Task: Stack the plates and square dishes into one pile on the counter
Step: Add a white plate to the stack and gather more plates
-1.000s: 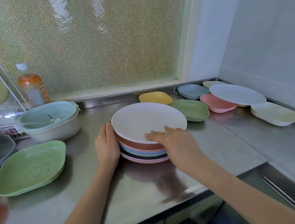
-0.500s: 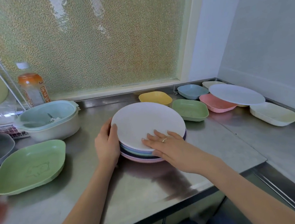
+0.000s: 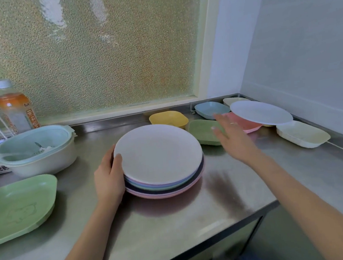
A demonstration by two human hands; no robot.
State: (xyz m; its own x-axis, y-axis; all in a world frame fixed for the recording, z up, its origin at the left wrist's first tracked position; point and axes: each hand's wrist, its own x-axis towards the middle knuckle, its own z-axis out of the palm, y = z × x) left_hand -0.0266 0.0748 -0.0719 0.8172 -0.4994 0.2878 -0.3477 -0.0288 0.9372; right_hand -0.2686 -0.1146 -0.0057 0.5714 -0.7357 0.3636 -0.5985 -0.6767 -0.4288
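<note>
head view: the left hand (image 3: 108,179) is cupped against the near-left edge of the pile of round plates (image 3: 160,161) in the middle of the steel counter (image 3: 173,222), thumb on the rim of the white top plate, fingers curled loosely along the side of the pile. the right hand (image 3: 231,137) is spread wide and flat in the air, holding nothing, blurred, above the counter to the right of the pile and over the edge of the small green dish (image 3: 202,131). under the top plate, edges in lilac, green, dark and pink show; the exact count of plates in the pile cannot be told. one more white round plate (image 3: 260,112) rests on top of a pink dish (image 3: 246,124) at the far right. other square dishes lying singly: one yellow (image 3: 168,118), one blue (image 3: 211,109), one cream (image 3: 302,134), another pale one (image 3: 234,100) at the back corner, and a large green one (image 3: 20,207) at the near left. a bowl (image 3: 37,152) and a bottle (image 3: 16,109) stand at the left.
</note>
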